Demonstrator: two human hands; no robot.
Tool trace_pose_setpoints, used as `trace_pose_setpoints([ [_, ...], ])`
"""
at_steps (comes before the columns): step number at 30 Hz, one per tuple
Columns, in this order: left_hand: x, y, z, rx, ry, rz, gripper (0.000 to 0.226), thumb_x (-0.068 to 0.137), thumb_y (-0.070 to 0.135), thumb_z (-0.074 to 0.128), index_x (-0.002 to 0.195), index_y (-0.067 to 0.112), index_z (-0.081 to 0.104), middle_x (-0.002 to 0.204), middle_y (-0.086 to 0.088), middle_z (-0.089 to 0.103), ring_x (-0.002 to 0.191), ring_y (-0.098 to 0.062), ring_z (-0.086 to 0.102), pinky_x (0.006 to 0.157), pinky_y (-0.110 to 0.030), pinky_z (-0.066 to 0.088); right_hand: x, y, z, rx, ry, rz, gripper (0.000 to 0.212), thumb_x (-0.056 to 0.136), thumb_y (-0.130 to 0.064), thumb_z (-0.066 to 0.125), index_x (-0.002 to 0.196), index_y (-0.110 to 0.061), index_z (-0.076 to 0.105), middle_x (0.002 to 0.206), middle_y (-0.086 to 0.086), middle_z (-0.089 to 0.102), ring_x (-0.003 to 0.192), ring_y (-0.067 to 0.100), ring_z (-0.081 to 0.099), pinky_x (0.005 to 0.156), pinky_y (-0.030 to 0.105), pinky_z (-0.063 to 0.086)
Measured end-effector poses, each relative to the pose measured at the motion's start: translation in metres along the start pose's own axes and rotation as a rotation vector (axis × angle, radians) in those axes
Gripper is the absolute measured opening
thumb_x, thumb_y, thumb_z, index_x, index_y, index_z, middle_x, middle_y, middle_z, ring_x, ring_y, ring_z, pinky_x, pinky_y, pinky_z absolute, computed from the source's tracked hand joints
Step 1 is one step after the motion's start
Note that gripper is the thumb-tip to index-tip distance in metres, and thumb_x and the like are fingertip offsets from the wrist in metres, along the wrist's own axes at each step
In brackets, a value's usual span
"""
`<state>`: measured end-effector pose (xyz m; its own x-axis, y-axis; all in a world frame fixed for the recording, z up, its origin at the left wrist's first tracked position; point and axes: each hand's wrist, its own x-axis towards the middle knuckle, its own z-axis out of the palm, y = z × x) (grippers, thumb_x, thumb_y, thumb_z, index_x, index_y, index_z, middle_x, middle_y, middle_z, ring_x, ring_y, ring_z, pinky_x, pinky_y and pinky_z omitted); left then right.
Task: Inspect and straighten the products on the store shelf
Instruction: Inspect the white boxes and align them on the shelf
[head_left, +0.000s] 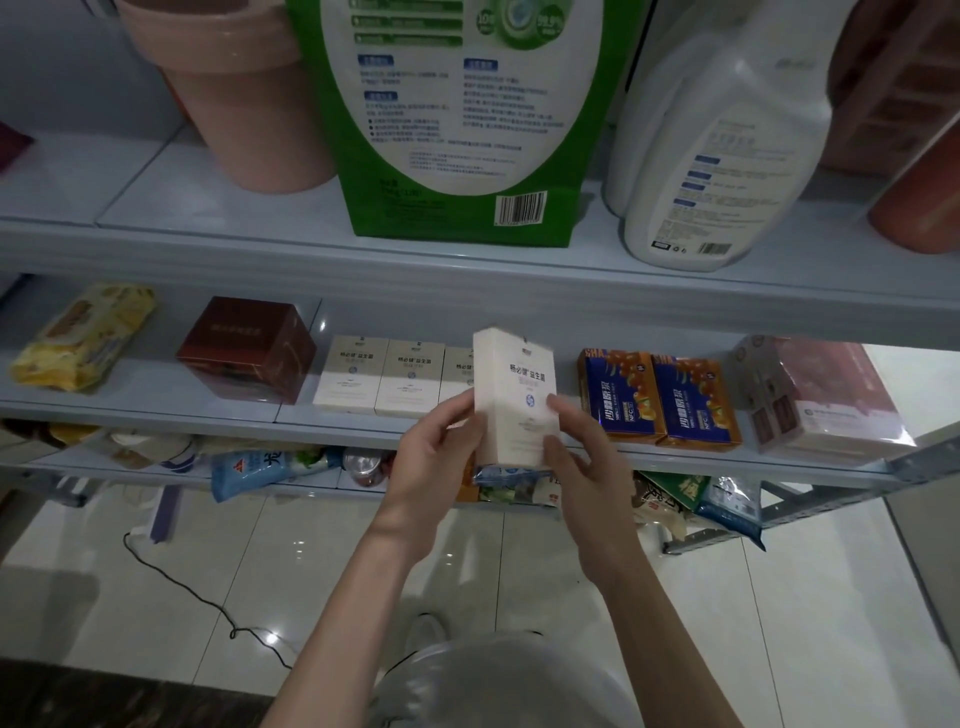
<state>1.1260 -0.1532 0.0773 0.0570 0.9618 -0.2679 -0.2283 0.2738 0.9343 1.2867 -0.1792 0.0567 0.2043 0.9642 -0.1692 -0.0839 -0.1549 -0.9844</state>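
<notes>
A cream-white probiotic box stands upright in the air in front of the middle shelf, its printed face toward me. My left hand holds its left edge with thumb and fingers. My right hand pinches its right edge, thumb on the front face. Behind it, three matching cream boxes stand in a row on the shelf, the third partly hidden by the held box.
On the same shelf sit a yellow biscuit pack, a dark red box, two blue-orange juice boxes and a wrapped pink pack. Above stand pink buckets, a green box and a white detergent jug. Snack bags fill the bottom shelf.
</notes>
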Motion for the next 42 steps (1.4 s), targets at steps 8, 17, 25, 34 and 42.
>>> trace_pose_setpoints([
  [8,-0.004,-0.001,0.001,-0.031,-0.070,-0.017,0.035,0.097,0.007,0.063,0.127,0.024,0.063,0.123,0.001,0.073,0.116,-0.020,0.068,0.091,-0.037,0.059,-0.005,-0.010,0.006,-0.077,-0.121,0.003,0.029,0.100,-0.034,0.053,0.128,-0.030,0.062,0.132,-0.010,0.047,0.096,-0.022,0.056,0.074,0.004,0.050],
  [17,-0.006,-0.005,-0.003,0.065,-0.074,0.032,0.039,0.094,0.002,0.069,0.128,0.022,0.066,0.128,0.006,0.070,0.126,-0.012,0.061,0.090,-0.031,0.058,-0.007,-0.002,0.008,-0.077,-0.168,-0.057,0.039,0.098,-0.034,0.056,0.137,-0.029,0.061,0.129,-0.016,0.068,0.120,0.006,0.065,0.093,0.023,0.056],
  [25,-0.009,-0.007,-0.003,0.066,-0.074,0.048,0.043,0.093,-0.004,0.068,0.127,0.022,0.066,0.131,0.009,0.067,0.126,-0.004,0.059,0.080,-0.018,0.055,-0.009,-0.003,0.006,-0.085,-0.162,-0.036,0.035,0.106,-0.019,0.053,0.138,-0.030,0.061,0.128,-0.015,0.069,0.120,0.011,0.064,0.099,0.037,0.055],
  [34,-0.011,-0.010,0.001,0.009,-0.037,0.023,0.028,0.099,0.004,0.061,0.125,0.013,0.062,0.124,0.004,0.072,0.116,-0.017,0.067,0.092,-0.029,0.058,-0.012,-0.001,0.004,-0.028,-0.135,-0.077,0.034,0.092,-0.031,0.062,0.124,-0.023,0.067,0.123,-0.009,0.070,0.116,0.008,0.066,0.089,0.024,0.058],
  [42,-0.014,-0.008,0.011,0.020,-0.053,0.062,0.028,0.105,0.020,0.051,0.128,0.021,0.066,0.124,0.003,0.071,0.119,-0.020,0.065,0.100,-0.038,0.054,-0.013,-0.003,0.006,-0.037,-0.129,-0.073,0.038,0.093,-0.038,0.056,0.130,-0.036,0.064,0.136,-0.004,0.060,0.114,-0.007,0.060,0.084,0.010,0.052],
])
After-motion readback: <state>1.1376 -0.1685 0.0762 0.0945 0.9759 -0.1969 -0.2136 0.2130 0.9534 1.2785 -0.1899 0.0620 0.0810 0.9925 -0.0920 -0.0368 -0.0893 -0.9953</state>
